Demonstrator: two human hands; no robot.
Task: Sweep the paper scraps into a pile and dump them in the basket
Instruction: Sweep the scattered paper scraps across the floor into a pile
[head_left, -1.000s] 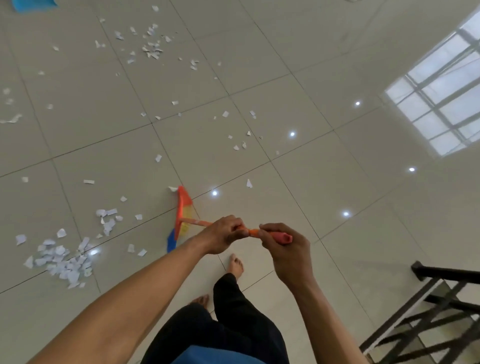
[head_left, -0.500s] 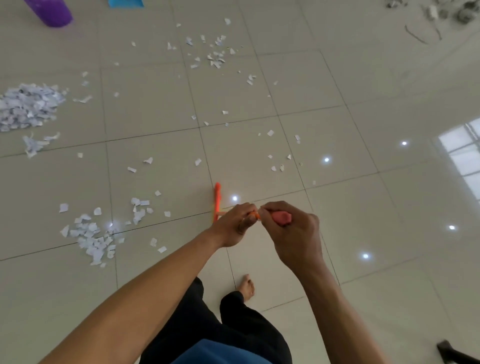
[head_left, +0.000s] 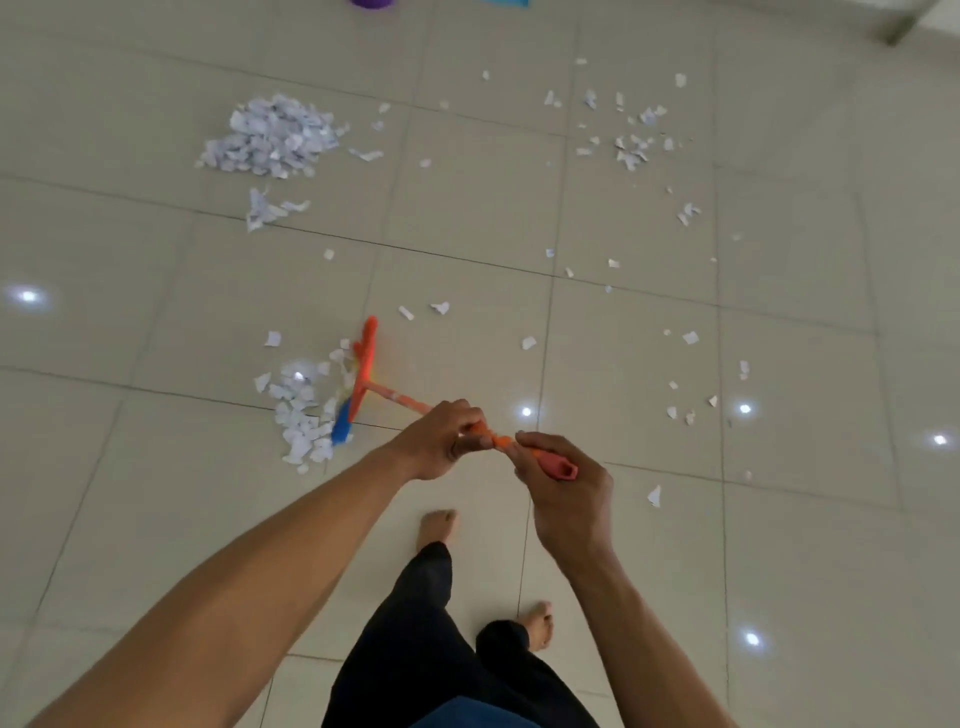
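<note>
I hold an orange broom (head_left: 363, 371) with both hands. My left hand (head_left: 441, 444) grips the handle lower down, and my right hand (head_left: 563, 488) grips its red end. The broom head touches a small heap of white paper scraps (head_left: 301, 410) on the tiled floor. A big pile of scraps (head_left: 272, 136) lies farther away at the upper left. Loose scraps (head_left: 631, 148) are scattered across the upper right and right. A purple basket (head_left: 371, 2) shows only as a sliver at the top edge.
A blue thing (head_left: 506, 2) peeks in at the top edge beside the purple basket. My bare feet (head_left: 439, 525) and dark trousers are below my hands. Glossy beige tiles reflect ceiling lights. A single scrap (head_left: 654, 496) lies right of my right hand.
The broom head has swept leftward up against the small heap of scraps. The view has swung so the big pile now sits at the upper left, and the railing is gone from view.
</note>
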